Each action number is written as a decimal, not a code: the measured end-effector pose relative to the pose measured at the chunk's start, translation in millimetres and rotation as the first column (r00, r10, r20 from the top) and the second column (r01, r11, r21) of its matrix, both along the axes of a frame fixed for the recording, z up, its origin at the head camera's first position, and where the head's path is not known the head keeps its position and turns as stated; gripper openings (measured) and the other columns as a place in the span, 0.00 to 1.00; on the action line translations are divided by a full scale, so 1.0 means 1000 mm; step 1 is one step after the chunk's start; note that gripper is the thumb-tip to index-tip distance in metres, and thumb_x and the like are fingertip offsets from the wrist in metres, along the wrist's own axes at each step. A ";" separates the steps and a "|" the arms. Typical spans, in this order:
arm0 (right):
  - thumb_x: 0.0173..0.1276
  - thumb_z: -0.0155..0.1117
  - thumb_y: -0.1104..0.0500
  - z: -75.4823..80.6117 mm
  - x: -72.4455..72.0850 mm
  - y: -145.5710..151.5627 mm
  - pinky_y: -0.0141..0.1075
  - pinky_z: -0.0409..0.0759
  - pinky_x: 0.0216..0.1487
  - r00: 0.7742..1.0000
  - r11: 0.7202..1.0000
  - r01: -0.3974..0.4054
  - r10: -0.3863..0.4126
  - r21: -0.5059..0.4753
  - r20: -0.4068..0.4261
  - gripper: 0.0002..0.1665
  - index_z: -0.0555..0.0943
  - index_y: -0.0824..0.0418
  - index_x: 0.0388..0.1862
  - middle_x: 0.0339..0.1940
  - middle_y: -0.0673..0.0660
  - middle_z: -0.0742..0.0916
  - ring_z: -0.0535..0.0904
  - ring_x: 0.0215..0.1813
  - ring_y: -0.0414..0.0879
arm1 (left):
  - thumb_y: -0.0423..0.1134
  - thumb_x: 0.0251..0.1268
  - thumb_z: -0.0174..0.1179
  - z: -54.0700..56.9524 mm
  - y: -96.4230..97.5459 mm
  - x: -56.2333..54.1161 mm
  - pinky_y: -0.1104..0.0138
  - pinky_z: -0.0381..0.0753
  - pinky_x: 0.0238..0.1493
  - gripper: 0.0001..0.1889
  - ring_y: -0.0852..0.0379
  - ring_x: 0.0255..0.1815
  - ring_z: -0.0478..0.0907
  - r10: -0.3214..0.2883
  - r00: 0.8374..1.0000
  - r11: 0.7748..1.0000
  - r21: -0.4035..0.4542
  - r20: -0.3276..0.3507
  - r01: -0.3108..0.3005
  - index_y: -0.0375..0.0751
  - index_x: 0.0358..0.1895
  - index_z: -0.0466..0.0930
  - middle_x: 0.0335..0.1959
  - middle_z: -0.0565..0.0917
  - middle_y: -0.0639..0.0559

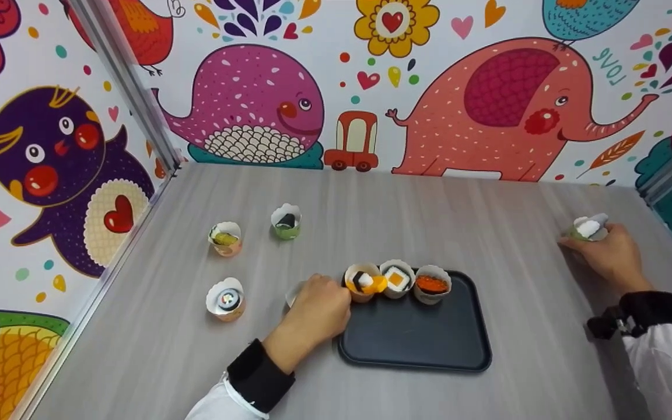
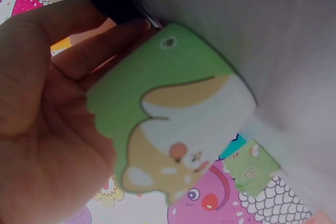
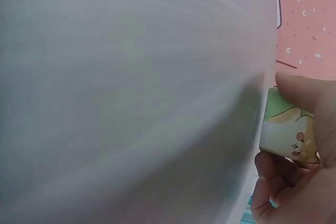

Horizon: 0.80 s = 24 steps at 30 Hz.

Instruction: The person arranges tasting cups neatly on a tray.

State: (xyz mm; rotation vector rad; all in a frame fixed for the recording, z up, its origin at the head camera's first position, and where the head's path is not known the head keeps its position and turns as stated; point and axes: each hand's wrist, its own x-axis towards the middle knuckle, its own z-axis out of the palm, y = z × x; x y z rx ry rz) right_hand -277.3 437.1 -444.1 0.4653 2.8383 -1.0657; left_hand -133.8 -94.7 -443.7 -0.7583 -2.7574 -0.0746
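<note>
My left hand (image 1: 319, 304) is at the left edge of the dark tray (image 1: 415, 338), its fingers curled about a green paper cup (image 2: 178, 98) printed with a cartoon animal. In the head view that hand hides most of the cup, and its contents do not show. Far to the right, my right hand (image 1: 613, 256) grips another green paper cup (image 1: 585, 228) with something white inside, low over the table. The right wrist view shows thumb and fingers on either side of this cup (image 3: 287, 129).
Along the tray's back edge stand three cups holding sushi-like pieces: a black-white-and-orange one (image 1: 363, 283), a square roll (image 1: 397, 280) and an orange-topped one (image 1: 431, 284). Left on the table are a yellow-filled cup (image 1: 226, 239), a green cup (image 1: 286, 223) and a round-roll cup (image 1: 226, 300). Printed walls (image 1: 359, 81) border the table.
</note>
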 end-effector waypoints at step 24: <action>0.69 0.68 0.32 0.029 0.033 -0.013 0.69 0.68 0.65 0.990 0.993 -0.114 0.116 0.035 -0.085 0.67 0.47 0.81 0.78 0.72 0.83 0.63 0.63 0.66 0.74 | 0.34 0.57 0.68 0.000 0.001 0.000 0.56 0.79 0.34 0.10 0.47 0.24 0.79 0.011 1.000 1.000 0.007 0.004 -0.011 0.38 0.19 0.83 0.18 0.80 0.47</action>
